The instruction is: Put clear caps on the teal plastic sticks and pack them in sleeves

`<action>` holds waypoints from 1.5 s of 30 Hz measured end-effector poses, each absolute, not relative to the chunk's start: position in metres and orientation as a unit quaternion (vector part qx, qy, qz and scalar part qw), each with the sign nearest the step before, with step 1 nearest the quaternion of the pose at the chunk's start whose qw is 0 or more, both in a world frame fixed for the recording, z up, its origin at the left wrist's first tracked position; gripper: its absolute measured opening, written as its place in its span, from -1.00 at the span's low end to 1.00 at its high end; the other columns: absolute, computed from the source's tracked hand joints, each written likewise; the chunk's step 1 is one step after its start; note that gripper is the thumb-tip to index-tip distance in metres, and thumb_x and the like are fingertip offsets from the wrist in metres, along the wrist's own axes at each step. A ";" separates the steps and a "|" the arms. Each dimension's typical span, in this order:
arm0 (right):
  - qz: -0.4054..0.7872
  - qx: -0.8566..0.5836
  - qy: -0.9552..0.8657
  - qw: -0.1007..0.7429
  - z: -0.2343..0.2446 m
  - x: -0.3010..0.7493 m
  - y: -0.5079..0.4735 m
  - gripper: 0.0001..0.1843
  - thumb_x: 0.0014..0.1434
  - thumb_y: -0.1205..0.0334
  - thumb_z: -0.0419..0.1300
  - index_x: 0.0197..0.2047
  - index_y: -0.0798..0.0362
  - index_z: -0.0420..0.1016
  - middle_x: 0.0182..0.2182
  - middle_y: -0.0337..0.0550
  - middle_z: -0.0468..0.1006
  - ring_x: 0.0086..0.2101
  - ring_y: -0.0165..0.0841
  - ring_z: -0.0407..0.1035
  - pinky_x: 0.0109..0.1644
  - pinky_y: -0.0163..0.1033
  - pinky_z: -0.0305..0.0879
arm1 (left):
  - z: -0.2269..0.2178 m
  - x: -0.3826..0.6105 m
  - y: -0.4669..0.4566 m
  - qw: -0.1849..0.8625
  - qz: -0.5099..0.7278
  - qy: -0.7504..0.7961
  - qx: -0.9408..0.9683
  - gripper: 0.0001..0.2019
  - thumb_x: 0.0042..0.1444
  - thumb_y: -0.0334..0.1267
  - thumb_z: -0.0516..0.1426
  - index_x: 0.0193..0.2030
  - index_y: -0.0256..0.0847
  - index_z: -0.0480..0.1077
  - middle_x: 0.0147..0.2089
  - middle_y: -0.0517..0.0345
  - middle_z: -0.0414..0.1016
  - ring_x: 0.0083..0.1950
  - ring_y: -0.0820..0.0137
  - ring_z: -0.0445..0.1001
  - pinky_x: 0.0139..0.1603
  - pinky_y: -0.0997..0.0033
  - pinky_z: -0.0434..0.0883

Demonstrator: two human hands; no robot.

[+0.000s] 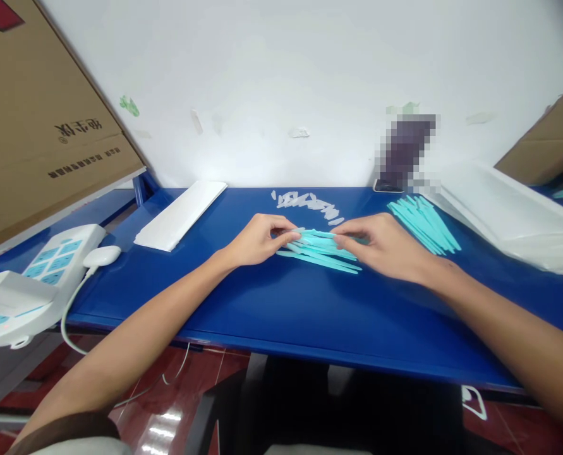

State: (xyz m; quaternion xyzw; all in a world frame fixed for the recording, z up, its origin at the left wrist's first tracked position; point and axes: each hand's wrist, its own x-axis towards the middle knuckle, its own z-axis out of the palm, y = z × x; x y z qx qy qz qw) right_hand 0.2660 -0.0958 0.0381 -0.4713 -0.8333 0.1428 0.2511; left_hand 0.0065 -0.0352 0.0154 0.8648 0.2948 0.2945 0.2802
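Step in hand, as judged: turquoise strips (316,242) being handled between two hands; next move calls for a level, light pinch at both ends, free of the loose strips beneath. Left to right:

- White flat piece (181,215), lying on blue table (272,309), apart from the hands.
- Left hand (262,241): thumb and forefinger pinched at the strips' left end.
- Pale scraps (304,201): scattered on the table, just beyond the strips.
- Right hand (380,245): thumb and forefinger closed at the strips' right end; whether on one strip or several, cannot be told.
- Second turquoise pile (423,222): just beyond the right wrist, untouched.
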 end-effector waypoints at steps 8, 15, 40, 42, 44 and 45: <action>0.075 -0.424 -0.865 0.255 0.039 0.255 -0.100 -0.68 0.37 0.20 0.08 -0.21 0.06 0.67 -0.34 -0.13 0.69 -0.40 -0.34 0.50 -0.26 -0.26 0.32 | 0.030 0.011 -0.044 0.218 0.255 0.254 0.907 -0.71 0.35 -0.17 0.11 -0.29 -0.25 0.57 -0.40 0.13 0.46 -0.41 0.44 0.34 -0.38 0.42 0.24; 0.137 -0.469 -0.817 0.305 0.036 0.255 -0.099 -0.69 0.35 0.10 0.12 -0.22 0.05 0.66 -0.28 -0.13 0.70 -0.34 -0.30 0.53 -0.29 -0.24 0.34 | 0.021 0.014 -0.041 0.272 0.326 0.271 0.864 -0.68 0.36 -0.05 0.10 -0.02 -0.20 0.59 -0.22 0.05 0.60 -0.30 0.38 0.48 -0.28 0.42 0.38; 0.050 -0.531 -0.808 0.252 0.030 0.256 -0.095 -0.57 0.34 -0.19 0.03 -0.22 0.01 0.44 -0.21 -0.08 0.51 -0.31 -0.25 0.39 -0.23 -0.13 0.26 | 0.027 -0.149 0.038 0.043 0.024 0.787 0.614 0.07 0.04 0.47 0.02 0.56 -0.13 -0.12 0.46 -0.46 0.10 0.42 -0.45 0.10 0.27 -0.43 0.12; 0.048 -0.543 -0.817 0.187 0.030 0.252 -0.096 -0.47 0.31 -0.27 0.02 -0.02 0.01 0.45 -0.06 -0.01 0.52 -0.22 -0.18 0.45 -0.20 -0.09 0.31 | 0.028 -0.149 0.038 0.037 0.048 0.780 0.623 0.08 0.02 0.45 0.06 0.55 -0.16 -0.06 0.44 -0.51 0.12 0.41 -0.48 0.09 0.26 -0.46 0.11; 0.057 -0.549 -0.826 0.114 0.031 0.246 -0.095 -0.30 0.26 -0.36 0.02 0.15 0.04 0.40 0.08 0.08 0.48 -0.07 -0.05 0.46 -0.10 0.00 0.35 | 0.029 -0.149 0.037 0.026 0.078 0.771 0.632 0.10 -0.02 0.44 0.11 0.54 -0.17 -0.02 0.44 -0.54 0.10 0.39 -0.51 0.09 0.24 -0.48 0.10; 0.057 -0.552 -0.828 0.081 0.032 0.242 -0.094 -0.22 0.22 -0.40 0.03 0.18 0.08 0.38 0.11 0.13 0.47 -0.01 0.01 0.43 -0.05 0.05 0.36 | 0.030 -0.149 0.036 0.020 0.093 0.766 0.636 0.10 -0.04 0.44 0.12 0.53 -0.16 -0.01 0.44 -0.54 0.10 0.38 -0.52 0.09 0.22 -0.49 0.10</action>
